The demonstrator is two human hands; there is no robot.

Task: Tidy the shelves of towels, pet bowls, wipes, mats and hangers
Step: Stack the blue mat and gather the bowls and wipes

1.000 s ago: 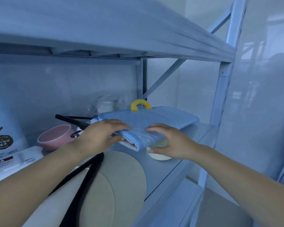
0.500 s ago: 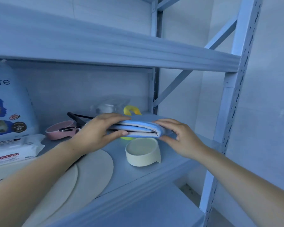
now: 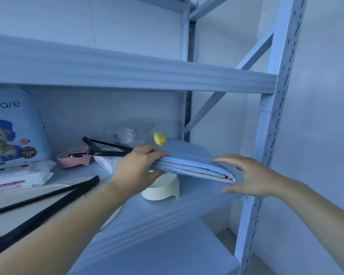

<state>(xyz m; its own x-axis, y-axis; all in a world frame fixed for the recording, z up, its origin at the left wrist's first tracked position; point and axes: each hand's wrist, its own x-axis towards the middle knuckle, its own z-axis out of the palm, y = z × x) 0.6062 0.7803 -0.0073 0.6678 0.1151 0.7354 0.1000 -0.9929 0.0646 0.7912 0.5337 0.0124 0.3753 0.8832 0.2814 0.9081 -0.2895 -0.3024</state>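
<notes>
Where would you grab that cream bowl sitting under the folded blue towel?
Probably by its side wall, from the front: the cream bowl sits upright near the front of the shelf, while the folded blue towel, gripped by the left hand, overhangs its rim.

A: Where is there room on this shelf [image 3: 199, 195]?

B: The right end, bare from the cream bowl [image 3: 163, 190] to the upright post [image 3: 270, 126] — though the folded blue towel [image 3: 193, 165] is held over it, just above the bowl.

A: And the left?

B: Crowded — a black hanger [image 3: 48, 199] across the front, the wipes pack [image 3: 16, 175] and pink bowl [image 3: 74, 159] behind, a second hanger [image 3: 107, 148] resting across that bowl.

A: Overhead?

B: The upper shelf [image 3: 127, 74] caps the bay, open height beneath; a diagonal brace [image 3: 205, 112] crosses the back right corner.
</notes>
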